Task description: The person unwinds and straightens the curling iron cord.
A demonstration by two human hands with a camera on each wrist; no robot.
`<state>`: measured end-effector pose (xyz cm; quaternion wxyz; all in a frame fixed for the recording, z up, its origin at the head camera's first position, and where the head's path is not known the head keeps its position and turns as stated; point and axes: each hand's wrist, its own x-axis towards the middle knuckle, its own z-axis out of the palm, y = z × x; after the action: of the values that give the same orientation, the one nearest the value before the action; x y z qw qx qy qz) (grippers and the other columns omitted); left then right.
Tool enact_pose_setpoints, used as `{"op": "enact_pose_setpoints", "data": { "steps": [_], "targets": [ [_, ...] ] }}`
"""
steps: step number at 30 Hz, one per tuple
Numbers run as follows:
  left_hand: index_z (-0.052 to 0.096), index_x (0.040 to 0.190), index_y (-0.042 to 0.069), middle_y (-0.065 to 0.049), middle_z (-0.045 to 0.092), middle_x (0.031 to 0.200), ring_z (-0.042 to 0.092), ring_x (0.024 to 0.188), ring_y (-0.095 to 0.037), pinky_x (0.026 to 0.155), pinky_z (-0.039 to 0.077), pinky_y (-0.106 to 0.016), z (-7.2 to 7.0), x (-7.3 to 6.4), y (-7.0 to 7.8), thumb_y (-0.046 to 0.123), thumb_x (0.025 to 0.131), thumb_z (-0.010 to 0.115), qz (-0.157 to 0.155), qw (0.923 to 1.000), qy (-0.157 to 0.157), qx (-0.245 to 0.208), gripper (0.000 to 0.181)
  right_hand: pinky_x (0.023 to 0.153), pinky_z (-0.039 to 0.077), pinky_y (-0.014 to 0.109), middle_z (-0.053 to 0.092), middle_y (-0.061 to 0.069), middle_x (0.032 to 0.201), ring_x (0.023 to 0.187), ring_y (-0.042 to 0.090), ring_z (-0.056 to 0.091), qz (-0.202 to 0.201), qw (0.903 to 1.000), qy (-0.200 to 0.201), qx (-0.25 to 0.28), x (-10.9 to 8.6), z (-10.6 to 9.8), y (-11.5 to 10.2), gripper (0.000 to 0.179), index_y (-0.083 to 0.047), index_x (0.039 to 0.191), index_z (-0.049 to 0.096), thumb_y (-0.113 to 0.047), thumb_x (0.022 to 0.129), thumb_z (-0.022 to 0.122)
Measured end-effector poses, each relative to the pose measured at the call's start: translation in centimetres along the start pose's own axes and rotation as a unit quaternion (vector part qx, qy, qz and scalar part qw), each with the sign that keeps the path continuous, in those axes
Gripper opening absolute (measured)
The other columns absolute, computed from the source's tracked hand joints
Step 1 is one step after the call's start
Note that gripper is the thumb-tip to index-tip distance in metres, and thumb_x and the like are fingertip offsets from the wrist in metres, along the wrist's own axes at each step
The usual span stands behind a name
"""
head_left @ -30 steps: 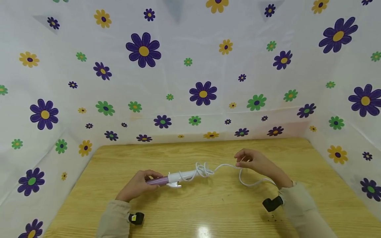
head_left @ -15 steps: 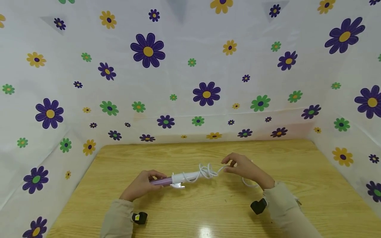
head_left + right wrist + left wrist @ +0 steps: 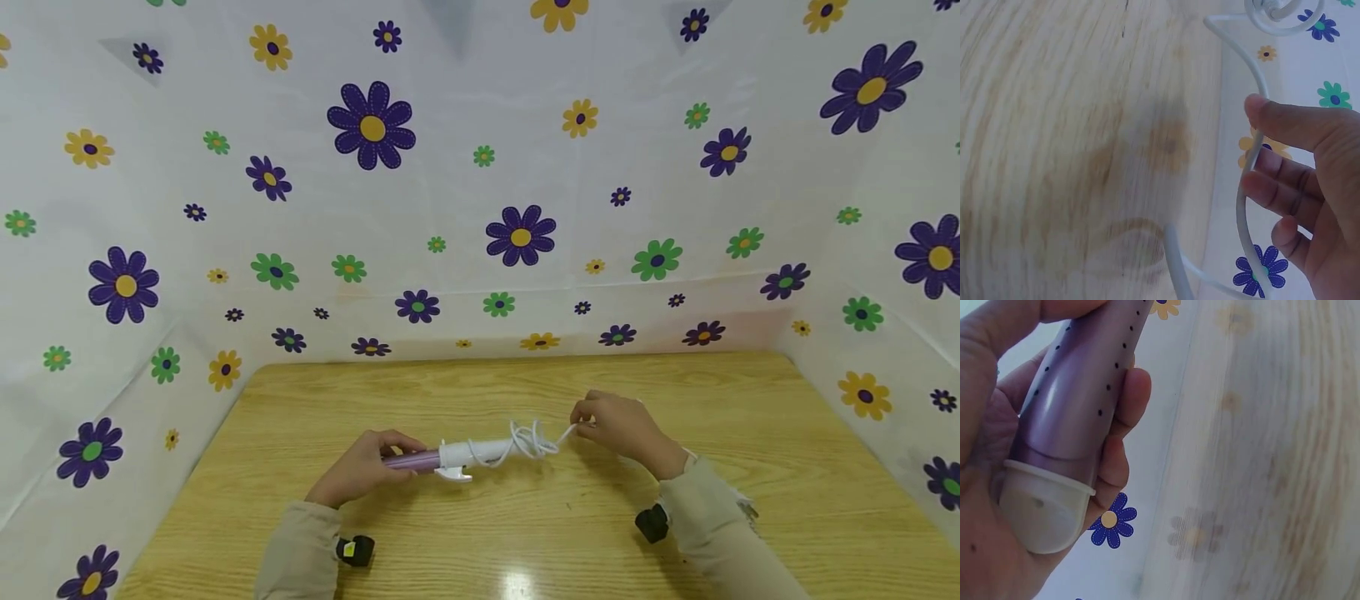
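Note:
A curling iron with a purple barrel and a white handle lies across the middle in the head view, held just above the table. My left hand grips the barrel near its tip; the left wrist view shows dark dots along the barrel and a pale end cap against the palm. Loose loops of white cord wind round the handle's right end. My right hand pinches the cord between thumb and fingers. In the right wrist view, the cord runs down past the fingertips.
The wooden table reaches back to a white flower-printed cloth, which also stands at both sides. Part of the cord and what looks like its plug show beside the right sleeve. Small black cameras sit at both wrists.
My right hand has moved left along the cord, nearer the handle, and its fingers have drawn together on the cord. The left hand keeps its grip; the curling iron has shifted slightly right in view.

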<state>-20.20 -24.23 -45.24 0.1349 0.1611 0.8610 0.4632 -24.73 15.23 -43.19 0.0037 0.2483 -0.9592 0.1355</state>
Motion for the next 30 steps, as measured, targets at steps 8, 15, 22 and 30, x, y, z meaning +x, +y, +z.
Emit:
{"op": "enact_pose_setpoints", "data": {
  "steps": [8, 15, 22, 30],
  "targets": [
    [0.07, 0.113, 0.009, -0.013, 0.066, 0.111, 0.058, 0.089, -0.02, 0.078, 0.049, -0.029, 0.1, -0.2, 0.1, 0.014, 0.079, 0.076, -0.002, 1.0, 0.001, -0.004, 0.035, 0.058, 0.046, 0.028, 0.068, -0.005, 0.084, 0.071, 0.01, 0.06, 0.046, 0.9939, 0.072, 0.07, 0.1, -0.6, 0.1, 0.016, -0.017, 0.092, 0.071, -0.032, 0.09, 0.066],
    [0.07, 0.113, 0.009, -0.012, 0.066, 0.111, 0.058, 0.089, -0.02, 0.078, 0.049, -0.03, 0.1, 0.0, 0.3, 0.013, 0.078, 0.077, -0.005, 1.0, 0.003, 0.007, 0.036, 0.064, 0.05, 0.031, 0.071, 0.0, 0.092, 0.076, 0.013, 0.064, 0.064, 0.9783, 0.115, 0.16, -0.6, -1.8, -0.4, 0.016, -0.018, 0.094, 0.07, -0.033, 0.091, 0.065],
    [0.071, 0.11, 0.011, -0.009, 0.066, 0.109, 0.057, 0.088, -0.02, 0.079, 0.048, -0.033, 0.1, 0.1, -0.2, 0.011, 0.076, 0.077, -0.032, 0.999, 0.026, 0.018, 0.034, 0.065, 0.05, 0.028, 0.07, 0.003, 0.099, 0.076, 0.011, 0.063, 0.035, 0.9663, 0.115, 0.228, -2.6, -2.5, -0.3, 0.014, -0.019, 0.096, 0.069, -0.031, 0.092, 0.065],
    [0.071, 0.11, 0.011, -0.01, 0.067, 0.109, 0.057, 0.088, -0.019, 0.079, 0.047, -0.033, -0.6, -0.2, -0.6, 0.012, 0.075, 0.078, -0.03, 0.9975, 0.052, 0.035, 0.035, 0.068, 0.052, 0.025, 0.069, 0.002, 0.101, 0.082, 0.004, 0.067, 0.028, 0.9657, 0.1, 0.238, -6.0, -3.3, 1.9, 0.006, -0.023, 0.095, 0.068, -0.026, 0.091, 0.066]
  ]
}}
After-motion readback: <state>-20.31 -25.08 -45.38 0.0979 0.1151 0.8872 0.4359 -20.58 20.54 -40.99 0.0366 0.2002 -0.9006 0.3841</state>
